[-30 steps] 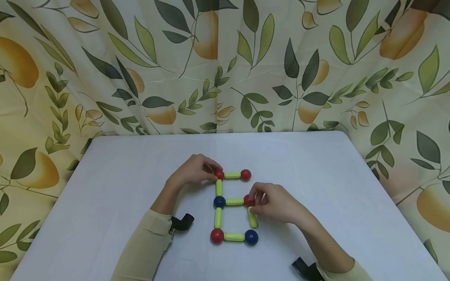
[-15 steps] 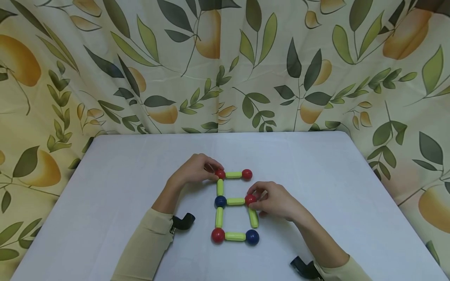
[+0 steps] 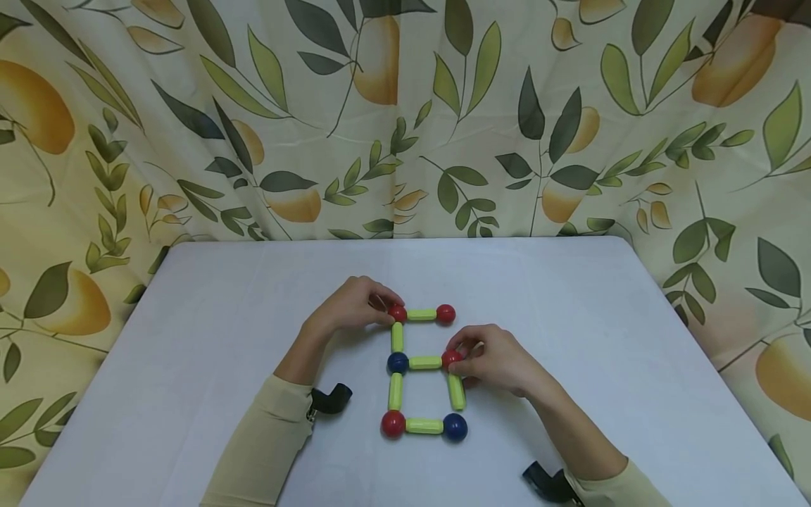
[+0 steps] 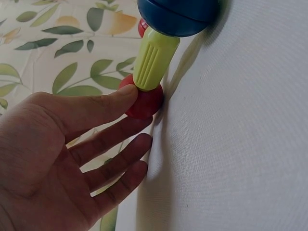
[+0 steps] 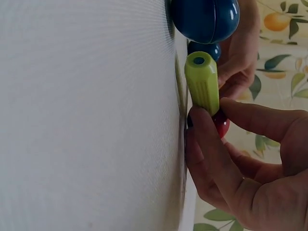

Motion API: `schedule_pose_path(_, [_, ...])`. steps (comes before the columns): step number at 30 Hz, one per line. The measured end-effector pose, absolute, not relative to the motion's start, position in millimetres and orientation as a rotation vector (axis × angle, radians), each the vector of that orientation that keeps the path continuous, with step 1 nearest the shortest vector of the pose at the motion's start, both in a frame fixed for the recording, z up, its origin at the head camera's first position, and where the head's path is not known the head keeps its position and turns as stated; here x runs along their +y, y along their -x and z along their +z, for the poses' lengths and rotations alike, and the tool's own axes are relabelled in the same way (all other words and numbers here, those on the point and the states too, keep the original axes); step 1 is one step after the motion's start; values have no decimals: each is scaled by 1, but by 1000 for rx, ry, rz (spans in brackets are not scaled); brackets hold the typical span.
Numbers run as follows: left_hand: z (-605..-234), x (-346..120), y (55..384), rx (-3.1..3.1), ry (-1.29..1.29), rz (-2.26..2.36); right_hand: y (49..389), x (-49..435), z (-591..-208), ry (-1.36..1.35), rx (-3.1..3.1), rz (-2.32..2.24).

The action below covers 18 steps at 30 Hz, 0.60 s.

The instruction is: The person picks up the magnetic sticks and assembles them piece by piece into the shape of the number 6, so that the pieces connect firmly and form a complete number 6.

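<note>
Green-yellow sticks and red and blue balls form a flat figure on the table. My left hand (image 3: 357,304) holds the upper-left red ball (image 4: 144,103) between thumb and fingers; its other fingers spread loosely. My right hand (image 3: 497,359) pinches the middle-right red ball (image 5: 223,124). From that ball a green-yellow stick (image 3: 456,392) runs down, slightly slanted. Its free end, with a dark round spot, stands just apart from the lower-right blue ball (image 3: 455,427). A middle-left blue ball (image 3: 397,362) and a lower-left red ball (image 3: 393,424) join the other sticks.
The upper-right red ball (image 3: 446,314) ends the top stick (image 3: 421,315). A white cloth covers the table (image 3: 253,282). Behind it hangs a leaf-and-fruit patterned curtain (image 3: 469,141). Black wrist devices (image 3: 332,399) sit near both sleeves.
My right fingers have shifted slightly up from the slanted stick's top onto the red ball, which now shows more. The left hand keeps its hold; the figure sits marginally further right in view.
</note>
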<state>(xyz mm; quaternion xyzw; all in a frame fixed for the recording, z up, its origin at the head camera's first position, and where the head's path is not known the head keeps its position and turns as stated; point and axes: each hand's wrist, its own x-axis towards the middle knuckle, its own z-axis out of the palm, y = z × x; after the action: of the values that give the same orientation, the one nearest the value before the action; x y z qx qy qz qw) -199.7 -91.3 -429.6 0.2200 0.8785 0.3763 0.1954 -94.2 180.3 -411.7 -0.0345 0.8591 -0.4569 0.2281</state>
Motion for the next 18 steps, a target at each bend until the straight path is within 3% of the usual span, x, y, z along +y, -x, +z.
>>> schedule_pose_path(18, [-430,-92,201,2460,-607,1046,94,180,-407,24,2298,-1287])
